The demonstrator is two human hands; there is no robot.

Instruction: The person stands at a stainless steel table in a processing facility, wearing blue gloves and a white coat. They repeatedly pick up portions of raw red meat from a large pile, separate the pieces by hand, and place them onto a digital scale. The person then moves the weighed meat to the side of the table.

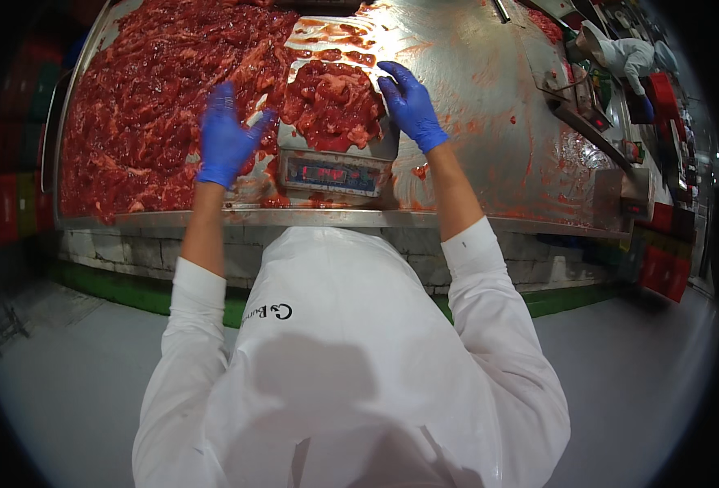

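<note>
A mound of raw red meat (333, 105) rests on the metal pan of a digital scale (335, 172), whose lit red display faces me. Just right of the mound is my right hand (409, 104) in a blue glove, fingers apart, nothing in it. My left hand (230, 137), also blue-gloved and slightly blurred, hovers at the right side of a wide spread of raw meat pieces (134, 104), left of the scale. Its fingers are spread and I see nothing held. Whether either hand touches meat is hard to tell.
The stainless steel table (469, 128) is smeared with meat juice, and its raised front edge (347, 218) runs before my apron. Another scale (637, 192) stands at the table's right end. Farther right, a person in white (631, 58) works beside red crates (664, 268).
</note>
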